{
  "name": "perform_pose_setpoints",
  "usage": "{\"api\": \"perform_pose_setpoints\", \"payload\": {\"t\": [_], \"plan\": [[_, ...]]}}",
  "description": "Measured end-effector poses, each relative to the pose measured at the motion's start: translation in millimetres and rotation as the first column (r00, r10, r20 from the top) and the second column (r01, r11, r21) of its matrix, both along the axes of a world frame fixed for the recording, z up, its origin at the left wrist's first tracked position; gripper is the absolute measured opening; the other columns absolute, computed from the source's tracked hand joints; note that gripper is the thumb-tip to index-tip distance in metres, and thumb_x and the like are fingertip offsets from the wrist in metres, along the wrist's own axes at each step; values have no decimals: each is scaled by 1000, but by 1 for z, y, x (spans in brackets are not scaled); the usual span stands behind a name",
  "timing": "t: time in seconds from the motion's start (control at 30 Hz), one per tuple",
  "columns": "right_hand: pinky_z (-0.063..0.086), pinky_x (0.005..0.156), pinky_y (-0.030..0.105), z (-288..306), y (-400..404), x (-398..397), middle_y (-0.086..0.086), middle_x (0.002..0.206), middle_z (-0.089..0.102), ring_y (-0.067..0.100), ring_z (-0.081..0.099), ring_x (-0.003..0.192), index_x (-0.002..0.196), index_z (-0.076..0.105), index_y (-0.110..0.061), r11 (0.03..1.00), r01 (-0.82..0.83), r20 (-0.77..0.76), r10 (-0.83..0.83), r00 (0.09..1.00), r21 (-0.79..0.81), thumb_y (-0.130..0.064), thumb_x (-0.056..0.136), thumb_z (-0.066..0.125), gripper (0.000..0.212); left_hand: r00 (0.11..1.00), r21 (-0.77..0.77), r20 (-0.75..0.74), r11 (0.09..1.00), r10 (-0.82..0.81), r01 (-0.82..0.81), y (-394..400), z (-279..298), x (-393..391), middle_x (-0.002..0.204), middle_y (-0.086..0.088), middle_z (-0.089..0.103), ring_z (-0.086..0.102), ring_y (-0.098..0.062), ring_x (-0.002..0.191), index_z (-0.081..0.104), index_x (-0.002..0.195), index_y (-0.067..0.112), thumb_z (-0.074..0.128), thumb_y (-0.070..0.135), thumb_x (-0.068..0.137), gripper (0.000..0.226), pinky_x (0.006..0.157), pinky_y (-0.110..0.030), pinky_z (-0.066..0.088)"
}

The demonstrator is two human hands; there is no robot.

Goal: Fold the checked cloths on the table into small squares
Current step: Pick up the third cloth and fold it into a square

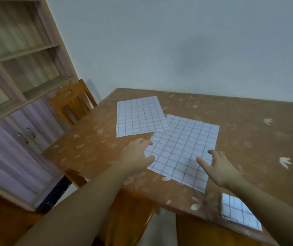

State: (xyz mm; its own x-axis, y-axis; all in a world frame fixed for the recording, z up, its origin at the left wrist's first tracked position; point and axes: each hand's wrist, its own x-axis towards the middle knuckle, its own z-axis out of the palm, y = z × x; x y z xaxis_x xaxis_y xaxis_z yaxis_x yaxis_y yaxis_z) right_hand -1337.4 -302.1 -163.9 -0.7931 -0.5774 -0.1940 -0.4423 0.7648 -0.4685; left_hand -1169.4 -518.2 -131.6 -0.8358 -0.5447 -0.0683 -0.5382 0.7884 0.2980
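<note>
Both hands spreading open, gripping nothing: left hand (138, 153) touching near white blue-checked cloth (183, 151) edge, right hand (218, 167) hovering. Cloth lying flat on brown floral-patterned table (248, 125). Pinching matching corners, aligning edges advisable.

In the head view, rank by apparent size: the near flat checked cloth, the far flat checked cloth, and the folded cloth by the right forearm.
1. Near flat cloth, largest.
2. Far flat cloth; it lies farther away, so their true sizes may match.
3. Folded cloth, smallest.
</note>
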Motion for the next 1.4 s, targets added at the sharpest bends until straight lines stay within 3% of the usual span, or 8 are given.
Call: {"api": "perform_pose_setpoints", "payload": {"t": [0.23,0.37,0.6,0.7,0.83,1.03,1.2,1.4], "plan": [[38,108,48,-62,-32,-35,7,155,34,29,40,138,151,30,-20,998,57,114,-58,992,14,-68,90,43,79,995,105,92,994,-46,36,-43,-60,-71,157,3,30,24,-21,146,39,144,32,55,40,92,55,112,-41,29],[39,108,49,-98,-54,-52,2,156,34,27,38,140,151,30,-22,995,74,97,-81,992,74,-71,86,46,83,977,120,148,983,-156,139,-64,-107,-108,155,5,33,30,-19,142,34,147,31,54,44,93,59,113,-40,30],[-1,122,47,-156,-91,-66,8,167,-3,30,-2,153,157,3,-28,956,185,-24,-184,983,229,-91,71,34,111,870,47,373,943,-322,329,-119,-191,-148,163,-3,-18,-18,-27,149,-8,154,34,56,85,64,121,119,-53,-4],[0,123,49,-178,-100,-69,13,166,-5,32,-7,153,157,1,-26,950,215,-37,-212,977,228,-91,72,31,112,860,74,393,944,-324,322,-138,-212,-156,159,-3,-31,-29,-26,146,-23,149,35,54,92,55,135,119,-51,-12],[-5,122,48,-194,-110,-70,15,165,-8,32,-12,152,158,-2,-23,958,198,-101,-180,978,210,-88,78,26,107,866,99,359,937,-347,335,-144,-227,-168,159,-1,-31,-30,-23,146,-23,150,35,52,94,52,137,119,-49,-15],[-1,122,45,-201,-131,-75,11,166,9,31,2,153,157,17,-19,985,111,-137,-93,986,134,-85,76,22,105,913,118,128,920,-386,373,-141,-238,-182,165,8,-7,-15,-16,150,12,153,41,50,87,66,106,118,-46,-14],[32,110,52,-202,-147,-87,4,128,59,29,52,123,116,65,-24,995,81,-281,-92,955,-51,-52,86,50,44,920,166,-226,918,-321,361,-135,-245,-187,151,7,44,27,-15,146,64,123,32,67,52,84,44,120,-39,8],[33,98,41,-190,-157,-97,1,99,65,28,59,96,87,70,-18,991,43,-283,-78,956,-128,-19,88,67,3,880,133,-337,909,-335,396,-133,-229,-194,109,-1,71,62,-21,111,73,90,15,71,20,85,7,97,-42,47]]}}
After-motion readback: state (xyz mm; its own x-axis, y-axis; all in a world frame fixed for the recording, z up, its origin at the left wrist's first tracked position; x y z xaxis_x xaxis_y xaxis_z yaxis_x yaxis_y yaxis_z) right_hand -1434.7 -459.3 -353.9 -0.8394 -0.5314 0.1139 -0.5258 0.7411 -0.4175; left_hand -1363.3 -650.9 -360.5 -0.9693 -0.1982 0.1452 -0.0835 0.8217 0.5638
